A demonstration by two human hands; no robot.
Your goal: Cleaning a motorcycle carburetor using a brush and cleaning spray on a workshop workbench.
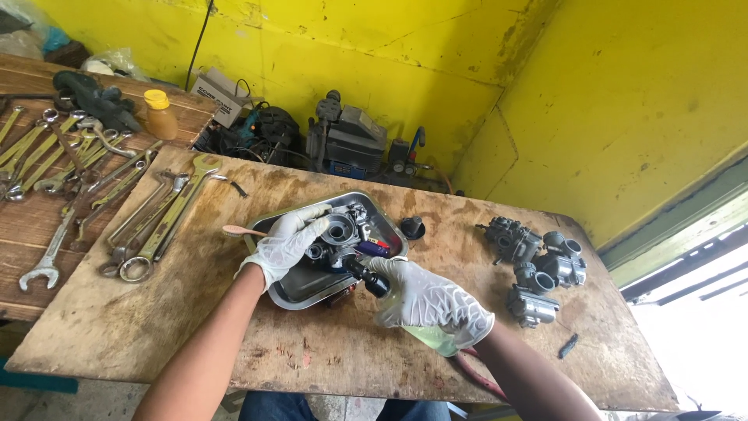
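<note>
My left hand [287, 243], in a white glove, grips a grey metal carburettor [340, 229] and holds it over a shiny metal tray [290, 292] on the plywood table [156, 312]. My right hand [428, 300], also gloved, holds a plastic squeeze bottle with pale green liquid [431, 338]. The bottle's dark nozzle [368, 278] points at the underside of the carburettor. A blue-handled tool [372, 249] lies in the tray beside it.
Several grey carburettors [538, 269] sit at the table's right. A black cap [412, 227] lies behind the tray, and a wooden-handled brush [243, 231] lies by my left hand. Spanners [160, 226] cover the left side. A compressor [347, 144] stands against the yellow wall.
</note>
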